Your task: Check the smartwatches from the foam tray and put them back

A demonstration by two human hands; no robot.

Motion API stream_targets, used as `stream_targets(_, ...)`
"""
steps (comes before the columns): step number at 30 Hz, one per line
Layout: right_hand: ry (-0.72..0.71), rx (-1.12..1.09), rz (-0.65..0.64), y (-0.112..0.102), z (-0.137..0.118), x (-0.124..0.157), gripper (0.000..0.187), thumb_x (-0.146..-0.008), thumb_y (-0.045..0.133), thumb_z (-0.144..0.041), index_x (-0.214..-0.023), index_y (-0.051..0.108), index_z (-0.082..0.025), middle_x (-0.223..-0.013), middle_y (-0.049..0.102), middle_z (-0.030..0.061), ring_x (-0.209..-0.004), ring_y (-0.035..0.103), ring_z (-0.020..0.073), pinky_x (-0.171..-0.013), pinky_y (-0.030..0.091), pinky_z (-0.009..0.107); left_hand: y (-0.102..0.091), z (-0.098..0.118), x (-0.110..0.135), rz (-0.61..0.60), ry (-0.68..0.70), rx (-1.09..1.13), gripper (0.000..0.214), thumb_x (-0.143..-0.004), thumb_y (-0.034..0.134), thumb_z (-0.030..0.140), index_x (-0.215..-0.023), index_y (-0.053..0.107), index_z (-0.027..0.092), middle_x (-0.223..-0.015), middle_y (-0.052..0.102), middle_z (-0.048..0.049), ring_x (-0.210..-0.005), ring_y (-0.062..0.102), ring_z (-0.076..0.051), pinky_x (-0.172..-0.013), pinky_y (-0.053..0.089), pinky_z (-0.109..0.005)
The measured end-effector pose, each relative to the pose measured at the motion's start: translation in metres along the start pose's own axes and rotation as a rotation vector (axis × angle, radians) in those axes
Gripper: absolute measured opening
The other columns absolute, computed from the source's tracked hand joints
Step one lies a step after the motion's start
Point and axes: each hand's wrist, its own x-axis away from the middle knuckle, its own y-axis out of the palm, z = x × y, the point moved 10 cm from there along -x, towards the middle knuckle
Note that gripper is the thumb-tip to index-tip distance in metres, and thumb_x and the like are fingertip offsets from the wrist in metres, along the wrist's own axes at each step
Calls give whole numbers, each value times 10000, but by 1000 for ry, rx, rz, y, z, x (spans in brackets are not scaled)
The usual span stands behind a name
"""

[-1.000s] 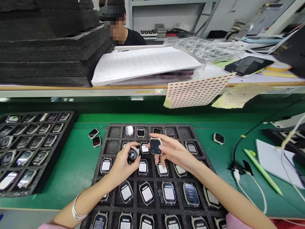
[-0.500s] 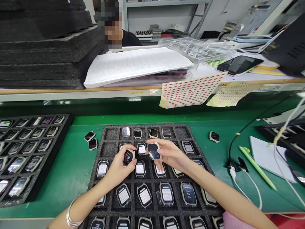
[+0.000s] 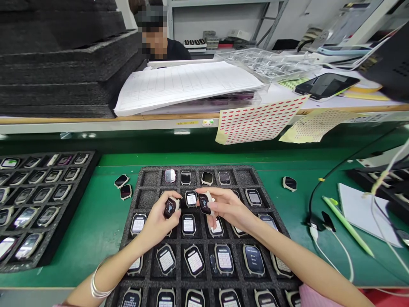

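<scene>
My left hand (image 3: 160,217) is closed round a smartwatch body (image 3: 171,207), whose dark screen shows a small graphic. In my right hand (image 3: 226,204) is a second smartwatch body (image 3: 205,204), pinched between thumb and fingers, its dark screen turned to the left with a similar graphic. Both watches are held above a black foam tray (image 3: 145,237) with square compartments. Many of the compartments hold strapless watches, several with lit white screens, such as the watch (image 3: 194,261) in a lower row. My hands and forearms hide part of the tray.
Another foam tray of watches (image 3: 24,196) lies at left. Loose watches (image 3: 125,192) and one watch (image 3: 289,183) lie on the green mat. Cables (image 3: 341,260), a green pen (image 3: 348,226) and paper are at right. Stacked black foam (image 3: 57,76) and papers (image 3: 188,87) sit on the shelf; a person (image 3: 172,49) is behind.
The watch in my right hand has turned, and its screen now shows a graphic where it looked plain and dark before. The left-hand watch has tilted slightly.
</scene>
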Motion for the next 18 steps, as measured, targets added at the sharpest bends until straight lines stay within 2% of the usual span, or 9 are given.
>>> stream_targets(4, 23, 21, 40, -4, 2, 0, 373, -812, 702, -217, -1173, 629, -155, -958, 691, 119, -501, 659, 142, -460, 566, 229, 0, -3, 0, 15, -22, 1, 297, -753, 524, 110, -1035, 529, 204, -851, 525, 11, -751, 497, -150, -684, 377, -235)
stream_targets(9, 34, 52, 42, -3, 4, 0, 401, -804, 717, -254, -1181, 622, -150, -966, 684, 113, -508, 659, 143, -467, 570, 241, 8, -7, 1, -36, -71, 36, 295, -764, 533, 139, -1051, 514, 205, -787, 508, 30, -577, 443, -111, -540, 351, -215)
stream_targets(12, 45, 70, 48, -4, 7, 0, 419, -807, 714, -266, -1195, 611, -144, -944, 684, 111, -514, 660, 147, -474, 573, 247, 7, -10, 1, -26, -86, 46, 297, -789, 521, 158, -1078, 486, 216, -799, 489, 38, -508, 400, -84, -493, 337, -209)
stream_targets(18, 40, 96, 41, -4, 4, 0, 393, -816, 700, -243, -1186, 616, -143, -908, 690, 104, -510, 661, 145, -480, 570, 240, 6, -12, 0, -35, -75, 36, 285, -794, 515, 154, -1070, 483, 218, -770, 467, 46, -518, 404, -84, -514, 350, -209)
